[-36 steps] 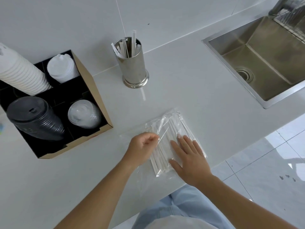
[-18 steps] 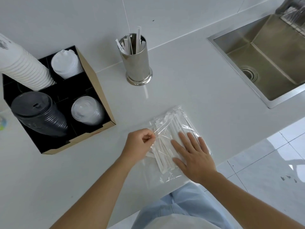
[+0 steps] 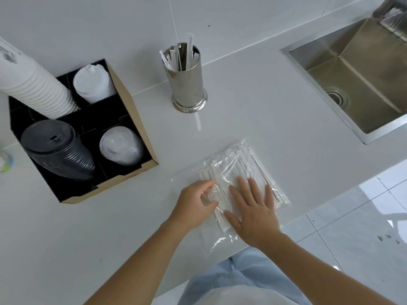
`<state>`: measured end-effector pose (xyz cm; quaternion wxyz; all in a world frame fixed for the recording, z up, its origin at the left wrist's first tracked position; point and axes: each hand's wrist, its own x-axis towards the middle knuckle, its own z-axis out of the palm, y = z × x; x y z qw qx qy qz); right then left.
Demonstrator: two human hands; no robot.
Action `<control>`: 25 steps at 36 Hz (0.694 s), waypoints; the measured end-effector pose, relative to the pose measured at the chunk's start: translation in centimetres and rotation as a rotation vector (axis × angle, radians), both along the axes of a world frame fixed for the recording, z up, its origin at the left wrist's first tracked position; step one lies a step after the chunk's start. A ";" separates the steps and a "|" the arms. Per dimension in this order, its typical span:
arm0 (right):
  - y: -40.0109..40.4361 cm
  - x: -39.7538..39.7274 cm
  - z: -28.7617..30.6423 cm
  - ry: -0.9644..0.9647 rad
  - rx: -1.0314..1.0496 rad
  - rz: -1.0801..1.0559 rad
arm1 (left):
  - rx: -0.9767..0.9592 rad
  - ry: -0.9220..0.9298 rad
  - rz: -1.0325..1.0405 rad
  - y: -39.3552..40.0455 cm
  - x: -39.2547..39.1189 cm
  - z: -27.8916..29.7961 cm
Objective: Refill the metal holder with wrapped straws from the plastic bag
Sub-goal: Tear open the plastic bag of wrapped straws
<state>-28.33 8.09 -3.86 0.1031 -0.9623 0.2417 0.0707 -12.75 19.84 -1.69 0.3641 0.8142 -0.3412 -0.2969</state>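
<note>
A clear plastic bag (image 3: pixel 237 164) full of white wrapped straws (image 3: pixel 246 160) lies flat on the white counter near its front edge. My right hand (image 3: pixel 253 208) presses flat on the bag with fingers spread. My left hand (image 3: pixel 195 202) is at the bag's left side, thumb and fingers curled around the ends of straws at the bag's opening. The shiny metal holder (image 3: pixel 187 84) stands upright at the back by the wall, with several wrapped straws sticking out of it.
A cardboard organizer (image 3: pixel 132 119) at the left holds stacked white cups (image 3: pixel 30 84), white lids (image 3: pixel 93 83), black lids (image 3: pixel 57 150) and clear lids (image 3: pixel 120 145). A steel sink (image 3: pixel 356 75) is sunk in the counter at the right. The counter's front edge runs just behind my hands.
My left hand has shifted slightly right and down along the bag's opening, its fingers loosening from a tight pinch to a wider hold on the straw ends. My right hand stays pressed on the bag.
</note>
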 end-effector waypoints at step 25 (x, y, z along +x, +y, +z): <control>-1.0 -0.8 -1.4 0.000 -0.050 0.054 | 0.031 0.148 0.138 0.6 3.2 3.0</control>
